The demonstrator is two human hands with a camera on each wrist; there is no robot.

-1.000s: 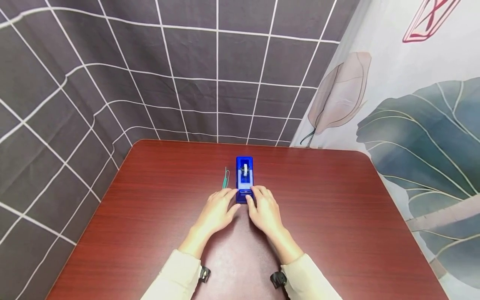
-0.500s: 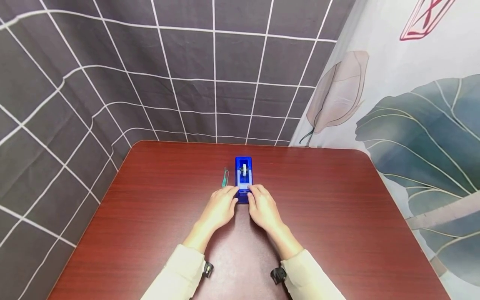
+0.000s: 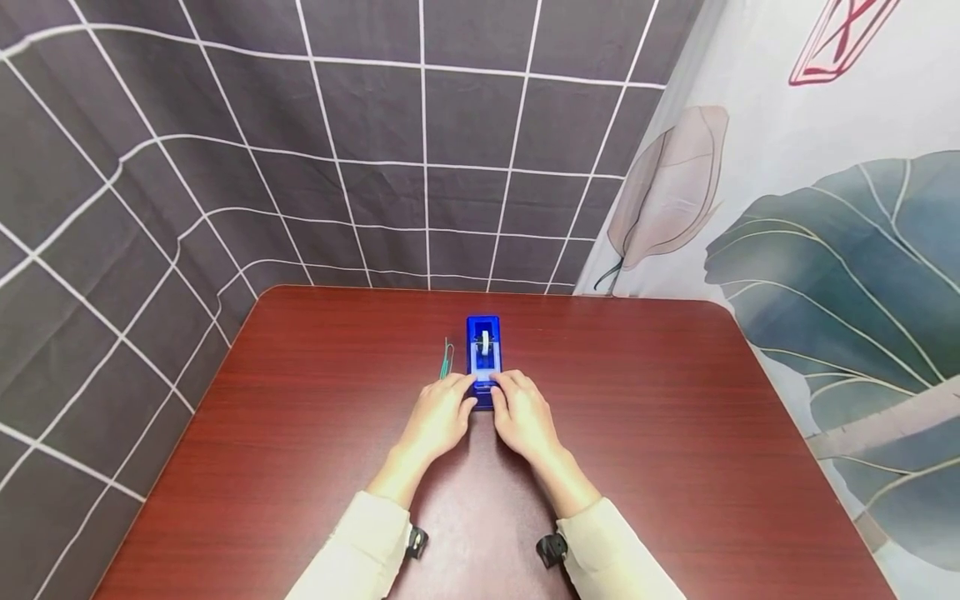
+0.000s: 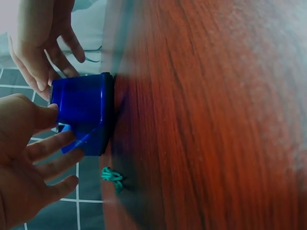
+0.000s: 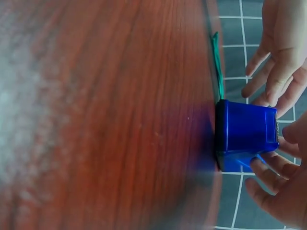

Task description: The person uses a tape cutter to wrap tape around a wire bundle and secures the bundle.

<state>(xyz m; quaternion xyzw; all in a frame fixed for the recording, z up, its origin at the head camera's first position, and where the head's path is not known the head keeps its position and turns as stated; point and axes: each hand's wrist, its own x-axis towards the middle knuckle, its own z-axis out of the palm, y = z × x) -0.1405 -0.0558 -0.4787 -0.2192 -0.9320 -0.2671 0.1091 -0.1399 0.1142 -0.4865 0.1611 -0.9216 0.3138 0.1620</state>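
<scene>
A blue tape dispenser (image 3: 485, 364) with a small roll of white tape (image 3: 485, 342) stands on the table, its near end toward me. My left hand (image 3: 437, 421) holds the left side of that end, thumb at the near top edge and other fingers spread along the side. Opposite it, my right hand (image 3: 523, 419) holds the right side, thumb and index at the near corner. In the left wrist view the dispenser (image 4: 79, 100) sits between both hands; the right wrist view shows the same dispenser (image 5: 247, 127) from the other side. The front edge is partly hidden by fingers.
A thin teal looped bundle (image 3: 447, 363) lies just left of the dispenser, beyond my left fingers. The red-brown table (image 3: 660, 433) spreads around both arms. A dark gridded curtain (image 3: 360, 192) hangs behind, and a leaf-patterned one (image 3: 862, 283) at the right.
My left thumb has moved in against the dispenser's near end, and both hands have drawn slightly closer together. The view has shifted a little; the dispenser stays beside the teal bundle.
</scene>
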